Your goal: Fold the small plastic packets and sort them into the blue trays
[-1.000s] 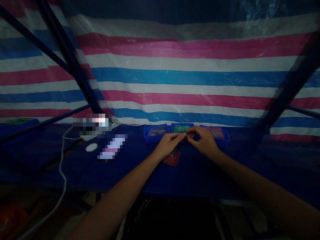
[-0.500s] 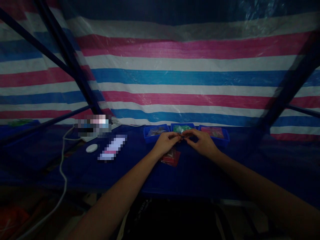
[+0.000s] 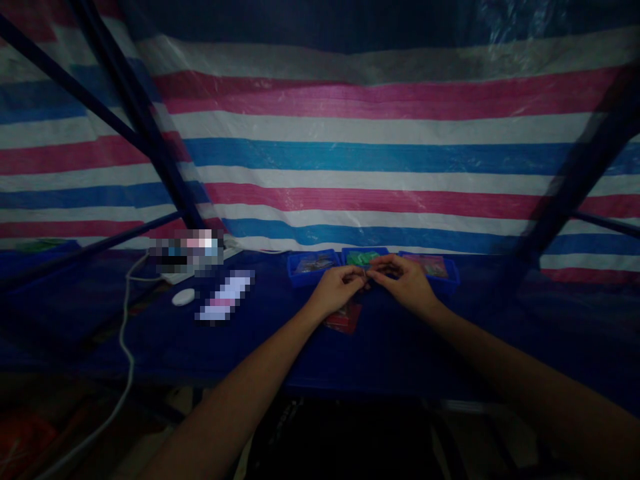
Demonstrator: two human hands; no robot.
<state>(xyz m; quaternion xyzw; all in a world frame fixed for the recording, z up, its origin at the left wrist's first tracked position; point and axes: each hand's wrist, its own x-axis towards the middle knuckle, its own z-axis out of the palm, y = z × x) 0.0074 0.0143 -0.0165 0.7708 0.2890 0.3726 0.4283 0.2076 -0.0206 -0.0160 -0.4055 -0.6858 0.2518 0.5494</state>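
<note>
The left hand point(image 3: 334, 292) has thumb and fingertips nearly closed, pinching a small piece point(image 3: 365, 272) that is too small and dark to identify. The right hand point(image 3: 407, 285) meets it from the other side, thumb and forefinger only slightly apart at the piece; whether they grip it too, I cannot tell. The piece is right where the two sets of fingertips meet, above the table point(image 3: 400, 353).

Compared with half a second ago, the right thumb reaches out straighter toward the left fingertips and the right fingers are drawn up higher above it. The pale glint seen then just beyond the fingertips, against the green packets point(image 3: 361, 257), is gone. A second ago the fingertips met slightly farther to the right.

The rest matches. Just beyond the grip is the middle tray point(image 3: 379, 251) with the green packets; beyond and to the left, the left tray point(image 3: 300, 280) with clear packets point(image 3: 314, 264); beyond and to the right, the right tray point(image 3: 451, 275) with pink packets point(image 3: 433, 265). On the body side of the grip, partly under the left hand, lie red packets point(image 3: 344, 321). Well to the left are a white disc point(image 3: 183, 297) and a white cable point(image 3: 131, 360).
</note>
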